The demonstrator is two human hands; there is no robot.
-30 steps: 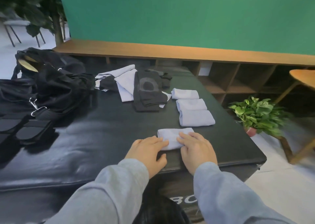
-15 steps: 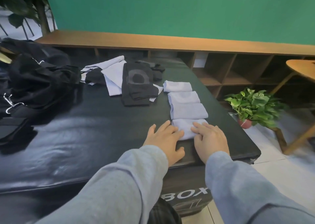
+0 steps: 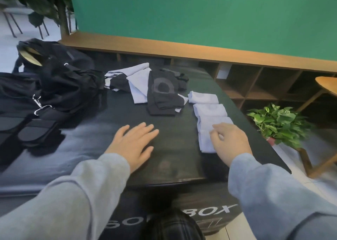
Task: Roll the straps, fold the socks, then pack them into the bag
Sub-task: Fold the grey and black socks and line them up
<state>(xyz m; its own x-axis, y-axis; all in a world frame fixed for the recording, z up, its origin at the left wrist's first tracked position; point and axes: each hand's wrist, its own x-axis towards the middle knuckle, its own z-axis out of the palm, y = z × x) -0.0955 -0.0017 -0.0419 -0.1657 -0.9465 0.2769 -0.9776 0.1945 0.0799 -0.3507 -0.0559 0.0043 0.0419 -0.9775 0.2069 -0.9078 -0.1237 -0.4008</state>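
Several folded pale blue socks [image 3: 209,110] lie in a row on the right of the black padded table [image 3: 91,159]. My right hand [image 3: 230,143] hovers over the nearest folded sock [image 3: 205,142], fingers loosely bent, holding nothing. Left of it, my left hand [image 3: 134,143] is flat with fingers spread over the bare table top. A heap of unfolded black and pale blue socks [image 3: 149,90] lies further back. The open black bag [image 3: 54,75] sits at the far left, with black straps [image 3: 31,130] and a metal clip [image 3: 39,103] in front of it.
A potted green plant [image 3: 279,124] stands on the floor right of the table. Behind the table runs a low wooden shelf [image 3: 237,60] under a green wall. A wooden side table [image 3: 328,86] is at the far right edge.
Both hands have come off the newly folded sock, which now lies at the near end of the row. My left hand moved left onto the bare table.
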